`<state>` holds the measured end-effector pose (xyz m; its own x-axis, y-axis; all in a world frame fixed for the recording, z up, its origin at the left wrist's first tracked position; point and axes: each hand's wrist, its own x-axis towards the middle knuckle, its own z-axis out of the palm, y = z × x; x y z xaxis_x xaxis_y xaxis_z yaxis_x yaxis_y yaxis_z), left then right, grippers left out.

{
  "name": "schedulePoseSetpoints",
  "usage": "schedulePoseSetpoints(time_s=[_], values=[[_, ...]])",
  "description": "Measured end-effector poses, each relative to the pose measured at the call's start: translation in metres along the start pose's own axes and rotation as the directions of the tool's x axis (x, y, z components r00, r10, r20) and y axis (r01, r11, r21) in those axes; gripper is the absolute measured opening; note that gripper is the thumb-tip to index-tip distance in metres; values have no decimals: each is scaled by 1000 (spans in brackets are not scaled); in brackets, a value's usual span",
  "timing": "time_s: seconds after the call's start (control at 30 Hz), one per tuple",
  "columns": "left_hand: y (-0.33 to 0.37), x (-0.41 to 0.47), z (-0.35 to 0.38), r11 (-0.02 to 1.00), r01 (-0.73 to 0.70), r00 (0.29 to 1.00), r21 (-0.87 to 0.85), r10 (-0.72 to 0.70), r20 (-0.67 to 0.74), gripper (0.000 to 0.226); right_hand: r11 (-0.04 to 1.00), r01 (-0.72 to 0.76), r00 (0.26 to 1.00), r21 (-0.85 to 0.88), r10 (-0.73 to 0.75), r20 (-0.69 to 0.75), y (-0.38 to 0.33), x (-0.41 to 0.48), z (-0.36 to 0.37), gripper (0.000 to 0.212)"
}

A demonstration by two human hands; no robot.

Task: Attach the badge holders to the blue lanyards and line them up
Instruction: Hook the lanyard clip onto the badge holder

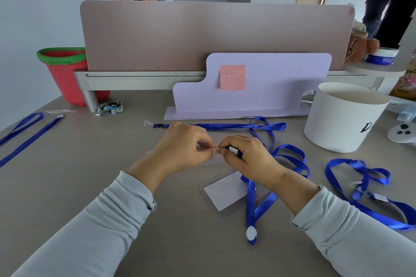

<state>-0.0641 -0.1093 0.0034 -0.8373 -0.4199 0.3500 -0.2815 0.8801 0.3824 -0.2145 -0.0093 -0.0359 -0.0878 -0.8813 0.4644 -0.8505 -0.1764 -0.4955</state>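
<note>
- Pinches clear badge holder [210, 161] with left hand [183, 148], above desk [90, 175].
- Grips blue lanyard [250, 204] at clip end with right hand [245, 156], fingertips close to left's.
- Has second holder [225, 193] flat on desk beneath right wrist.

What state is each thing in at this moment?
left hand, pinching a clear holder's edge
right hand, pinching the held lanyard's clip end
held lanyard, trailing loose over the desk
flat badge holder, lying on desk, lanyard across it
back lanyard, stretched out, clip free
white tub, upright, open
</note>
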Motion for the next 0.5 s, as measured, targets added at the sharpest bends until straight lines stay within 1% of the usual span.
schedulePoseSetpoints(time_s=[0.13,0.3,0.4,0.43,0.5], values=[[1,0,0,1000,9,1000,-15,-9,8,9,999,30,999,40,-29,-22,2,1,1,11],[3,-1,0,999,22,1000,-32,-22,2,9,997,33,999,73,-31,-26,3,1,1,11],[3,0,1,996,43,999,-80,-43,-8,7,993,48,998,105,-43,-47,-2,1,2,25],[3,0,1,995,44,999,-90,-45,-9,6,992,48,998,116,-43,-45,-2,2,1,26],[3,0,0,994,44,999,-99,-45,-5,6,990,34,999,135,-30,-37,-3,1,0,18]])
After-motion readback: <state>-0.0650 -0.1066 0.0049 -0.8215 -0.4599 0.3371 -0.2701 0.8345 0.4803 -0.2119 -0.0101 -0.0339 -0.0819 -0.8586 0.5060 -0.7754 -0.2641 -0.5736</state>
